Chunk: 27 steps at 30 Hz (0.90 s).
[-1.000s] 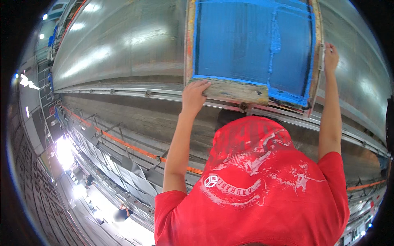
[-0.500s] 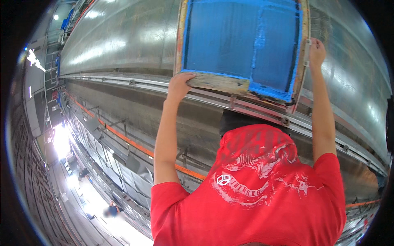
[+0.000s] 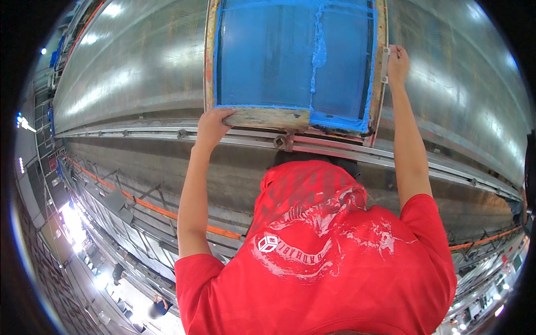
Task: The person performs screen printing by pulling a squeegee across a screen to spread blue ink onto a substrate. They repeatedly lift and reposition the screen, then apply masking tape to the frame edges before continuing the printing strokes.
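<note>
A wooden screen frame [image 3: 267, 117] with blue mesh and blue ink smears lies on a long shiny metal table [image 3: 134, 61]. My left hand [image 3: 212, 125] grips the frame's near wooden edge at its left corner. Farther out, my right hand [image 3: 397, 62] holds the frame's right side rail. Both arms are stretched forward from my red printed shirt [image 3: 324, 262], which fills the lower middle of the view. A ridge of blue ink [image 3: 318, 50] runs down the mesh.
A metal rail [image 3: 139, 134] with bolts runs along the table's near edge, with an orange line [image 3: 151, 205] on the structure below it. Bright lamps and small distant figures [image 3: 159, 304] show at the lower left. The table stretches on both sides of the frame.
The frame has shifted left in the picture and looks nearer and larger. Both hands have kept their hold on it.
</note>
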{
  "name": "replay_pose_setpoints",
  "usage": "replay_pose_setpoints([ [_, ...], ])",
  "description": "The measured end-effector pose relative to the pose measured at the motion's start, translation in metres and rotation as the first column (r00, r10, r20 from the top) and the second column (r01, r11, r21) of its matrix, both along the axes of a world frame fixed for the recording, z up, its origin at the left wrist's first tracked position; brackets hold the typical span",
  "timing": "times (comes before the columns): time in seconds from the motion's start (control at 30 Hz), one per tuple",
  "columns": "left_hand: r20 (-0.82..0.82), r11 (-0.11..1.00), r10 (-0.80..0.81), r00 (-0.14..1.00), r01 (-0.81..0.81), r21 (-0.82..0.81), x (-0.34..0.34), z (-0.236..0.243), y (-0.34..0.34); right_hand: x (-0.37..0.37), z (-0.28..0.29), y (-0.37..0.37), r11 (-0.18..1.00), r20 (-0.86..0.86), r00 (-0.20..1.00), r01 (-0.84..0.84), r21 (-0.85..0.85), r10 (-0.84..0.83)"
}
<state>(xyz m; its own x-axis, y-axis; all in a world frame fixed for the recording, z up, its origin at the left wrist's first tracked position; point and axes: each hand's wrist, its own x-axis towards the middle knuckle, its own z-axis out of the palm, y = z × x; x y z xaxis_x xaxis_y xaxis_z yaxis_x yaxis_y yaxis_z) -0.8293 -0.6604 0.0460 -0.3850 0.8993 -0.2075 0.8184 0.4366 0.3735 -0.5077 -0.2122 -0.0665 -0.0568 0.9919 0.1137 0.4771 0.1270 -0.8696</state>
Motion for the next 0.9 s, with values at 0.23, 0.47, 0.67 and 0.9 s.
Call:
replay_pose_setpoints([
  [0.23,0.013,0.998,-0.071,0.997,0.070,0.003,-0.015,0.002,0.010,-0.005,-0.005,-0.003,0.999,0.237,0.971,0.003,0.036,-0.012],
  [0.47,-0.168,0.984,-0.162,0.972,0.171,0.039,-0.034,-0.016,0.032,-0.018,0.023,-0.029,0.901,0.608,0.791,-0.308,0.304,0.065],
  [0.67,-0.251,0.983,-0.180,0.951,0.185,-0.003,-0.052,-0.029,0.054,-0.107,0.089,-0.215,0.560,0.426,0.445,-0.805,-0.194,0.788],
  [0.9,-0.054,0.954,-0.225,0.973,0.209,-0.215,-0.072,-0.052,0.095,-0.132,0.053,-0.204,0.565,0.479,0.354,-0.706,-0.427,0.804],
])
